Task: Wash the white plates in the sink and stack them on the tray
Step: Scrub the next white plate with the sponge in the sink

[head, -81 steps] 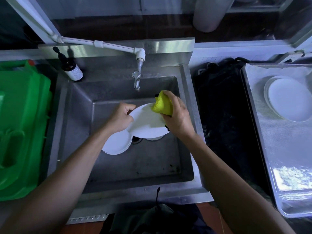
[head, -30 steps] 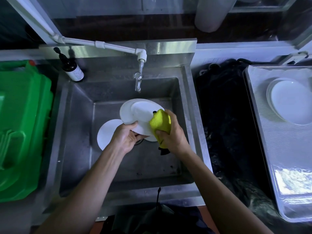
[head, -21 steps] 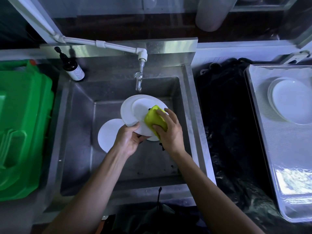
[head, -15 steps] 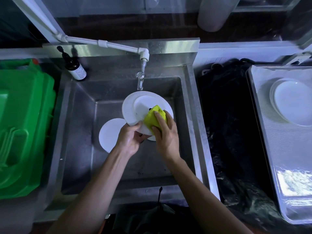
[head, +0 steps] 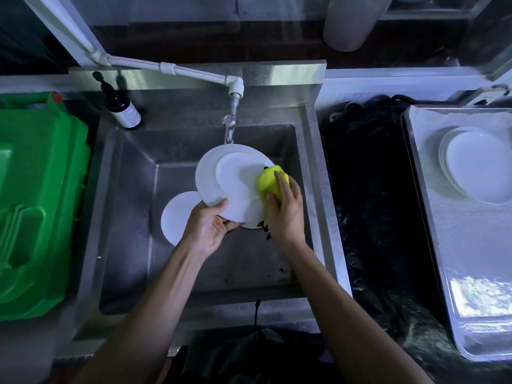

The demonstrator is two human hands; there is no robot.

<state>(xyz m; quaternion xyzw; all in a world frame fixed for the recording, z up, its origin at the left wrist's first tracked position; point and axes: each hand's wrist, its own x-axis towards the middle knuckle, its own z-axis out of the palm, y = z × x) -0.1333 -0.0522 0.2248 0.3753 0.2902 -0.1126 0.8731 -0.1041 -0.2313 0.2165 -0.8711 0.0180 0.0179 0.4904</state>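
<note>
- Your left hand (head: 206, 227) gripped the near rim of the white plate (head: 230, 180), thumb curled over the top face and the other fingers tucked underneath, so it was held tilted up over the steel sink (head: 133, 206) at frame center.
- Your right hand (head: 285, 210) was wrapped around the yellow sponge (head: 270, 180), fingers curled over it, pressing it against the right edge of that plate. Some dark bit hung out below the hand, couldn't tell what it was.
- A second plate (head: 177, 214) lay flat on the sink floor just left of your left hand, partly hidden by the held plate and your wrist.
- A sliver of a third plate (head: 250, 225) peeked out under the held one, between your two hands.
- The faucet (head: 229, 128) hung right above the top rim of the held plate, fed by a white pipe (head: 166, 69) coming in from the upper left of the frame.
- Over on the right side of the frame the tray (head: 471, 259) already had the washed plates (head: 478, 167) stacked near its upper end. Looked like at least two, but I couldn't count them for sure.
- Dark soap bottle (head: 122, 108) with a pump stood on the sink's upper left corner.
- Green plastic crate (head: 38, 203) filled the left edge of the frame, right beside the sink.
- Crumpled black plastic (head: 371, 217) sat between the sink and the tray.
</note>
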